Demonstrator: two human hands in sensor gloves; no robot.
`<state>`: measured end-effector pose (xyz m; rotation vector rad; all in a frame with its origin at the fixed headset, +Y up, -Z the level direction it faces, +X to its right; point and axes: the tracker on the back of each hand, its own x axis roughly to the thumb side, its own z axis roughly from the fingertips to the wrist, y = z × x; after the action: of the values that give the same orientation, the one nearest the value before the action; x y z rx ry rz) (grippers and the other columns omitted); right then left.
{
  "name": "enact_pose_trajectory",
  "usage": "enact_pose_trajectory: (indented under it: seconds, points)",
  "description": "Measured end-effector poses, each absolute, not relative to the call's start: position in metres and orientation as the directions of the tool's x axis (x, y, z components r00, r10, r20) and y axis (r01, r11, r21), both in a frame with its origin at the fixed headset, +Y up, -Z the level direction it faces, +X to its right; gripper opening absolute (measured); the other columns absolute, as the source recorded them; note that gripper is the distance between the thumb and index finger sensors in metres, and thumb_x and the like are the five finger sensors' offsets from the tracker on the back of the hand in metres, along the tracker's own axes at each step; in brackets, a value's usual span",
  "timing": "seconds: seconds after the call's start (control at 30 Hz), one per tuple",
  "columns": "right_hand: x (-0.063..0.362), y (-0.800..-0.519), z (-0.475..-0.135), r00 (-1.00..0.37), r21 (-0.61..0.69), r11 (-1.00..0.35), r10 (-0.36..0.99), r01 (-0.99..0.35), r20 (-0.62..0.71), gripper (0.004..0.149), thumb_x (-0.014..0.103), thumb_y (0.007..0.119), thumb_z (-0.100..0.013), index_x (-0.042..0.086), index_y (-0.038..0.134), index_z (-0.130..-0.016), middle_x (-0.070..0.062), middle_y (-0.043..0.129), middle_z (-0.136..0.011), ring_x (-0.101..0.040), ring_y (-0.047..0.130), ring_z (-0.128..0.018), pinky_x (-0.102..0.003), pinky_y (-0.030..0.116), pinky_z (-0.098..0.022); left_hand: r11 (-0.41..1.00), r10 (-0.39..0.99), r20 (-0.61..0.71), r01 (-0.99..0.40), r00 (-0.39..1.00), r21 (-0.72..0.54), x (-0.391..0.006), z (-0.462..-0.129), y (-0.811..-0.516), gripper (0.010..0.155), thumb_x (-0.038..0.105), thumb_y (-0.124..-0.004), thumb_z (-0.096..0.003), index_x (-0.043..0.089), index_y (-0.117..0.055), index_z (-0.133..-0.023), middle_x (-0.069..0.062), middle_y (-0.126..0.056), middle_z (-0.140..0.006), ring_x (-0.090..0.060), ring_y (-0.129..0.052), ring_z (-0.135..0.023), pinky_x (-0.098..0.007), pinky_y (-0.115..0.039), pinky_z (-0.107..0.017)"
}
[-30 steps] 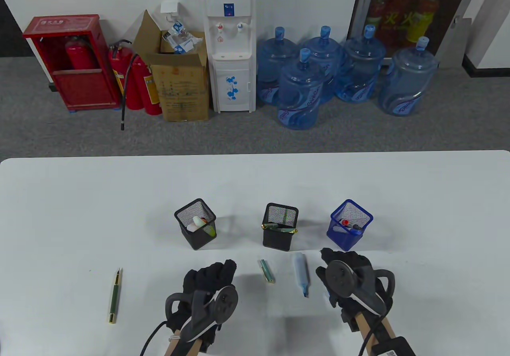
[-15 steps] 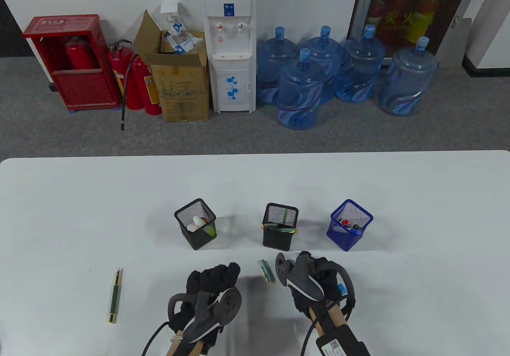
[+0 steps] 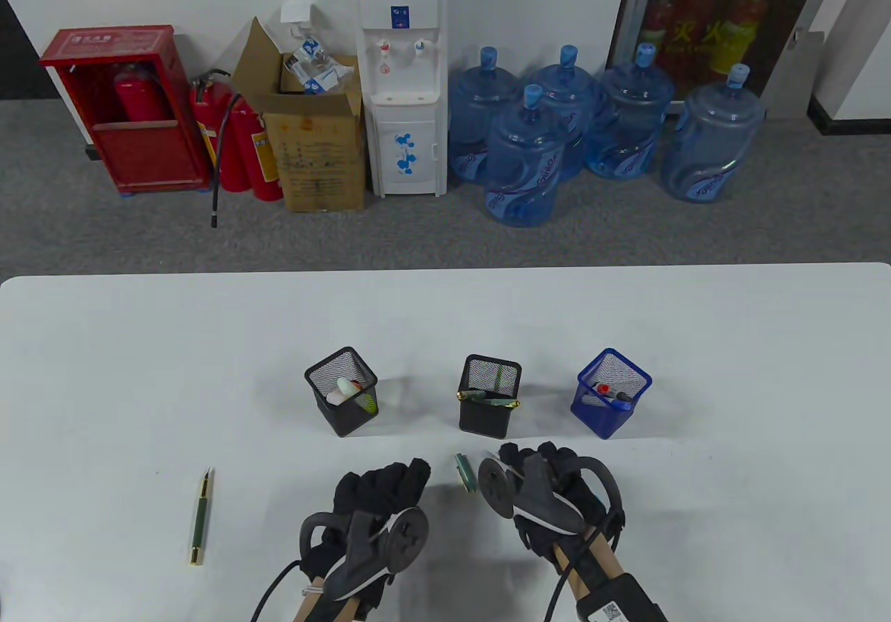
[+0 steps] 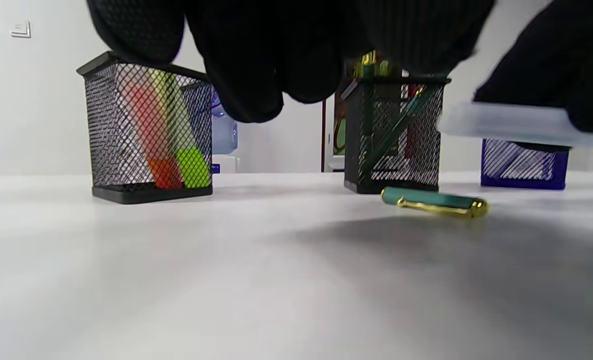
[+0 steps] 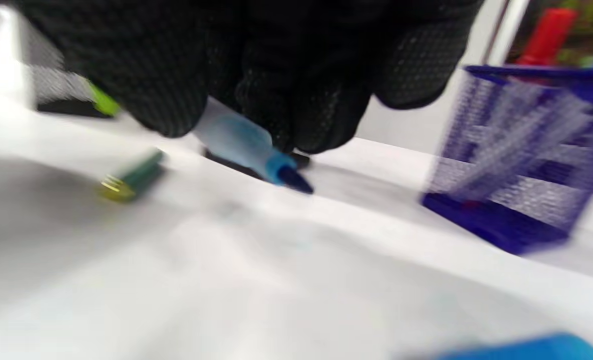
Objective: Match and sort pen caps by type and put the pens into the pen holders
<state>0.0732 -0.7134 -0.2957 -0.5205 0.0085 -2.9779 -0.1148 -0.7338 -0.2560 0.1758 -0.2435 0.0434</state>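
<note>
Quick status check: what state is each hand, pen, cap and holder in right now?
Right hand: grips the uncapped blue highlighter.
Left hand: open, holds nothing.
Green-and-gold pen cap: lying loose on table.
Green fountain pen: uncapped, lying at left.
Three mesh holders: upright, holding pens.

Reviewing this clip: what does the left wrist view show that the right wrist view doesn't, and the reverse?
Only the left wrist view: the middle black holder with a green pen leaning inside, and red and green highlighters in the left holder. Only the right wrist view: the blue highlighter's uncapped tip, gripped by the right hand. Both: the green cap on the table and the blue holder.
</note>
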Motion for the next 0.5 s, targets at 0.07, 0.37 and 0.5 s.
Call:
enact_pose_trajectory:
  seconds: [0.07,0.37,0.5]
  points:
    - [0.063,-0.708,-0.287,-0.912,-0.057,-0.995,-0.097,0.081,0.398,0.058,0.04,0.077,-0.039,0.027,0.075,-0.096,0.008,0.096,-0.09,-0.022,0.095,-0.081,-0.052,0.078,-0.067,0.982,0.025,0.252,-0.071,0.967,0.174,-0.113,-0.255,-0.733,0.072,0.044,-0.076,-0.0397,0.037,-0.051,-0.107,0.003,-0.074,-0.107,-0.025,-0.09,-0.093,-0.059,-0.067,-0.073]
    - [0.035,-0.706,-0.267,-0.857,-0.201,-0.98,-0.091,-0.015,0.507,0.055,0.038,0.078,-0.036,0.028,0.08,-0.09,0.013,0.099,-0.083,-0.016,0.097,-0.079,-0.052,0.078,-0.068,0.971,0.1,0.261,-0.152,0.96,0.185,-0.113,-0.253,-0.731,0.06,0.043,-0.078,-0.0385,0.031,-0.072,-0.097,0.006,-0.094,-0.088,-0.02,-0.104,-0.071,-0.057,-0.073,-0.069]
    - [0.045,-0.708,-0.269,-0.869,-0.206,-0.976,-0.043,-0.068,0.494,0.058,0.044,0.079,-0.035,0.03,0.078,-0.091,0.013,0.098,-0.084,-0.017,0.093,-0.086,-0.051,0.077,-0.069,0.972,0.093,0.258,-0.144,0.962,0.186,-0.115,-0.255,-0.731,0.052,0.042,-0.078,-0.0379,0.038,-0.079,-0.09,0.007,-0.096,-0.083,-0.018,-0.104,-0.066,-0.057,-0.073,-0.069]
